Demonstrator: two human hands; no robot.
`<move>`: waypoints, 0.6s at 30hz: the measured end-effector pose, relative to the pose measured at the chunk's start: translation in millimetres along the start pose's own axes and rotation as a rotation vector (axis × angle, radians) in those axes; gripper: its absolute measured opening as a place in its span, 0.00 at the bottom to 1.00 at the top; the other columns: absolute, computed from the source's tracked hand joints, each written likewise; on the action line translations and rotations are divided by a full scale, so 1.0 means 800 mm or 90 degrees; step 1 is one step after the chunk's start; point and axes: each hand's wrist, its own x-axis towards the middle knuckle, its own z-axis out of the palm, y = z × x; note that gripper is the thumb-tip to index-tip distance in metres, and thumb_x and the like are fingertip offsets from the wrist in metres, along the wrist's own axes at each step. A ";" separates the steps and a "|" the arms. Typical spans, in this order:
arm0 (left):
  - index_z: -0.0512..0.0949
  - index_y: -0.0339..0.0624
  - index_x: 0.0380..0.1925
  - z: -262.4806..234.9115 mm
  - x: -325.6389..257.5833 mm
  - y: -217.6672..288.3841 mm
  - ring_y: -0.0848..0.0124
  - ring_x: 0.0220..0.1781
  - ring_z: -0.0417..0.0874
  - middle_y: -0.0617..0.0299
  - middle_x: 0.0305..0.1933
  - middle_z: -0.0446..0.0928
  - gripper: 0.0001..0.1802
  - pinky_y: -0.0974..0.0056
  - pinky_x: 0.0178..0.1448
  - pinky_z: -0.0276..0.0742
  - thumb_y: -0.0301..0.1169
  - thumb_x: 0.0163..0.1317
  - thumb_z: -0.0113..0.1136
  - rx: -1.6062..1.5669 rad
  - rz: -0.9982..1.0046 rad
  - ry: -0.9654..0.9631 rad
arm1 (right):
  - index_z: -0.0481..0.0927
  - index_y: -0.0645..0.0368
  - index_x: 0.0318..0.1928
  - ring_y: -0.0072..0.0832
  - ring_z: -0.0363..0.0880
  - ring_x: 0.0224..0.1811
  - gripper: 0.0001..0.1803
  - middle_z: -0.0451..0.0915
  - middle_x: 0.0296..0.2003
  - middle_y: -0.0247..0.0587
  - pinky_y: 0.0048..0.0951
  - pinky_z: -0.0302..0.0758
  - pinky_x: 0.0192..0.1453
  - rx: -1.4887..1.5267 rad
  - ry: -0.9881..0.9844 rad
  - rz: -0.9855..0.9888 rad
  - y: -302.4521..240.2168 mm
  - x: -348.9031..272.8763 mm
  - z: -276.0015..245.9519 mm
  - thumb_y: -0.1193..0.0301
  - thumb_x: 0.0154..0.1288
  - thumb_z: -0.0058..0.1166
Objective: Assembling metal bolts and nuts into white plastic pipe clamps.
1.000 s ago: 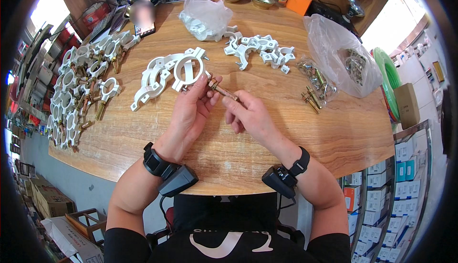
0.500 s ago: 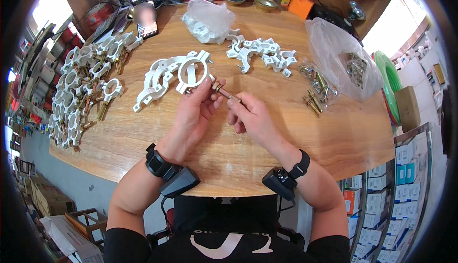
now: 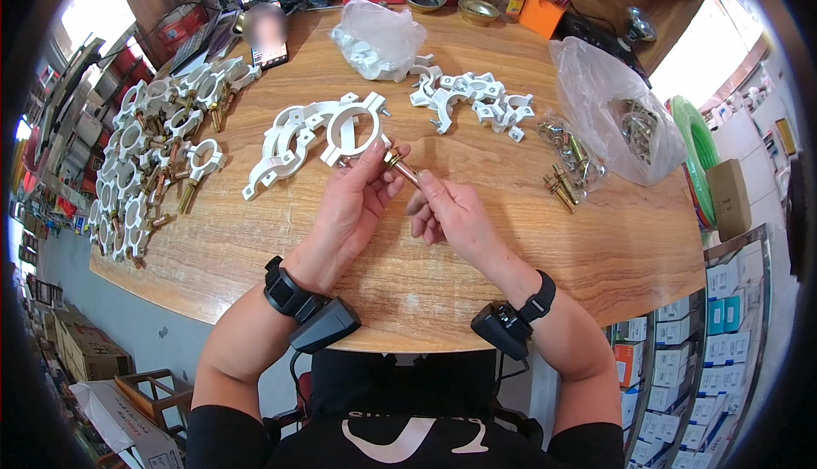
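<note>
Brass bolt (image 3: pixel 403 168), wooden table (image 3: pixel 477 265), cluttered workshop

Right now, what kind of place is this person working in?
Probably a hardware shop or small workshop. Both hands hold a brass bolt over a wooden table heaped with white pipe clamps, a plastic bag of metal fittings lies nearby, and shelves of small boxes line the right side.

The left hand (image 3: pixel 353 201) and right hand (image 3: pixel 451 214) barely shifted the bolt (image 3: pixel 402 167).
</note>
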 end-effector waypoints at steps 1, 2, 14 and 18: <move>0.72 0.39 0.46 -0.001 0.000 0.000 0.79 0.37 0.77 0.58 0.46 0.78 0.15 0.75 0.42 0.78 0.36 0.66 0.52 0.007 -0.002 -0.006 | 0.71 0.59 0.35 0.14 0.69 0.16 0.17 0.74 0.21 0.33 0.15 0.63 0.19 -0.016 0.014 -0.035 0.001 0.000 0.002 0.57 0.70 0.44; 0.72 0.39 0.46 -0.001 0.000 0.000 0.78 0.38 0.77 0.58 0.46 0.78 0.15 0.75 0.42 0.78 0.36 0.66 0.52 0.010 0.000 -0.009 | 0.71 0.60 0.35 0.14 0.69 0.16 0.17 0.74 0.21 0.34 0.15 0.64 0.19 -0.032 0.025 -0.074 0.002 0.000 0.004 0.57 0.70 0.43; 0.73 0.40 0.46 -0.003 0.001 -0.001 0.79 0.38 0.77 0.58 0.46 0.78 0.14 0.74 0.43 0.78 0.36 0.66 0.52 0.005 0.004 -0.019 | 0.71 0.61 0.33 0.14 0.69 0.16 0.18 0.74 0.20 0.35 0.14 0.63 0.19 -0.037 0.031 -0.083 0.001 -0.002 0.004 0.57 0.70 0.43; 0.73 0.40 0.46 -0.003 0.001 -0.001 0.79 0.38 0.77 0.59 0.46 0.78 0.14 0.75 0.43 0.78 0.36 0.66 0.52 0.014 0.011 -0.021 | 0.72 0.62 0.35 0.14 0.69 0.16 0.19 0.74 0.20 0.35 0.14 0.63 0.19 -0.074 0.083 -0.123 0.004 0.001 0.009 0.57 0.70 0.43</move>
